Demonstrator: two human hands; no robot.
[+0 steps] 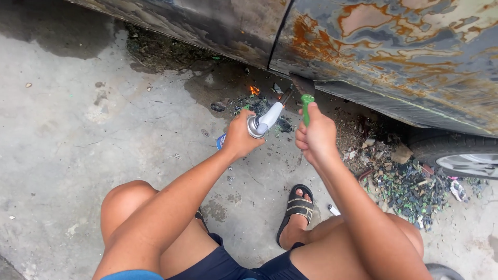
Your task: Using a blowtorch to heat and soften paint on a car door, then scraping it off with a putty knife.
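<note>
Concrete floor (67, 150) at far left, stained and cracked; left hand (239, 136) clenched around gas torch canister (258, 124), nozzle aimed toward lower edge of rusted car body panel (394, 46); small flame (254, 91) on ground just beyond nozzle; right hand (316, 137) clenched around green-handled scraper (306, 106), blade touching panel edge; black sandal (296, 207) below; paint debris pile (410, 189) further right, near tyre (456, 150).

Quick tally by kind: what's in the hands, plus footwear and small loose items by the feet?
Handheld gas torch canister with white nozzle, in left hand: 1
Green-handled metal scraper, in right hand: 1
Black strapped sandal: 1 clearly visible
Small white lighter-like object: 1
Total: 4
</note>
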